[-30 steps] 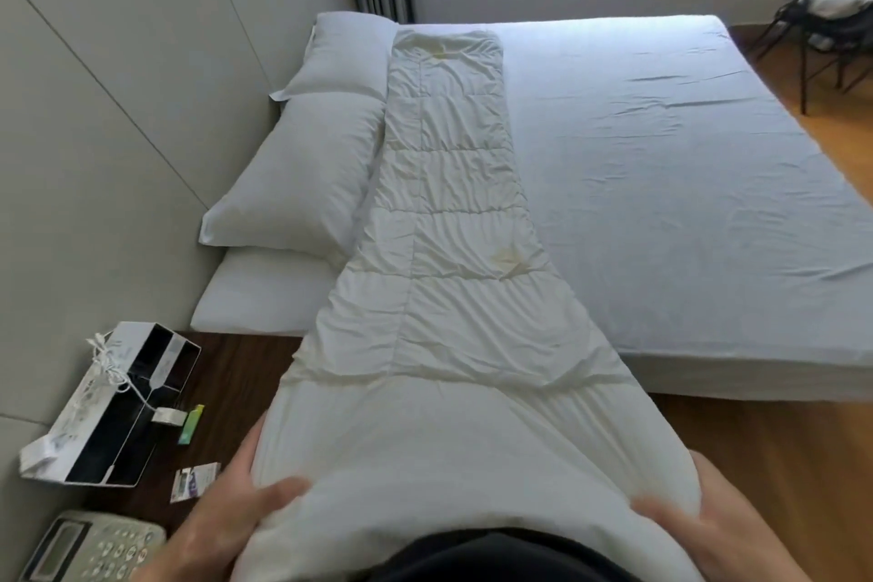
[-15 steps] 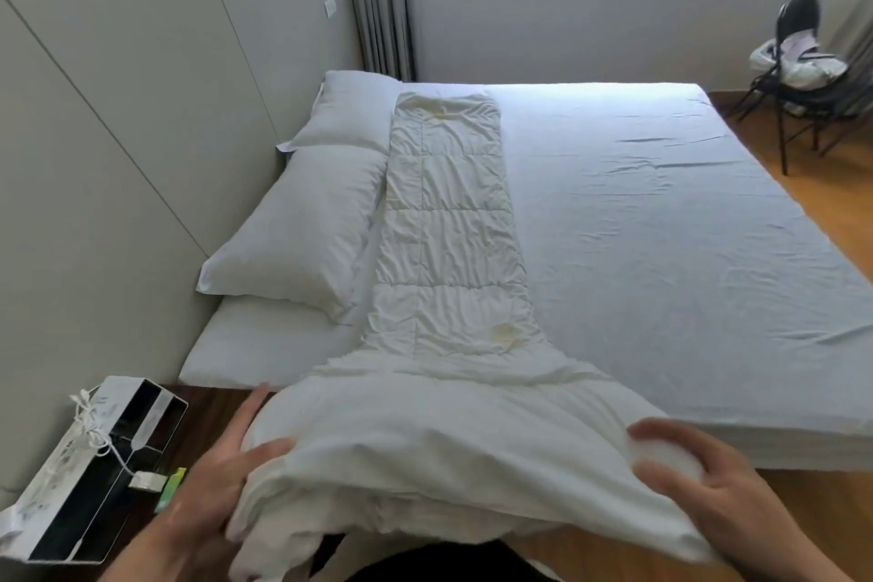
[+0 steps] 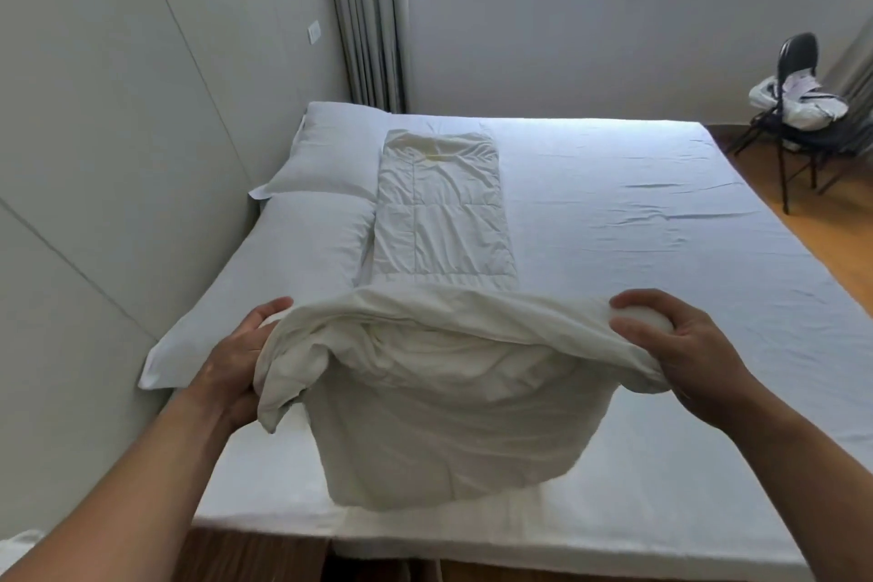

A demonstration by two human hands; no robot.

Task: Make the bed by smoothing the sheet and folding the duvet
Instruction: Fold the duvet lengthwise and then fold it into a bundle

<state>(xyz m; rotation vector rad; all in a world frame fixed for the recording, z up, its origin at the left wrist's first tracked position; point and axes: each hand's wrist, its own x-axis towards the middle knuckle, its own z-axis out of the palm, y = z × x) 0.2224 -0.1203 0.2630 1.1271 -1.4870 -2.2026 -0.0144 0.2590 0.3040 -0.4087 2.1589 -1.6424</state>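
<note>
A cream quilted duvet (image 3: 444, 213), folded into a long narrow strip, lies along the bed beside the pillows. Its near end (image 3: 453, 392) is lifted and doubled over above the mattress. My left hand (image 3: 236, 359) grips the left corner of that fold. My right hand (image 3: 680, 350) grips the right corner. The white sheet (image 3: 661, 260) covers the mattress with a few light creases on the right side.
Two white pillows (image 3: 312, 232) lie along the left wall. A grey curtain (image 3: 368, 14) hangs at the far left corner under a window. A black chair (image 3: 793, 118) with a white bag stands on the wooden floor at the far right.
Both hands have carried the duvet's near end up and forward over the bed, doubling it onto the strip. The view has tilted up, and the floor items at left are out of sight.
</note>
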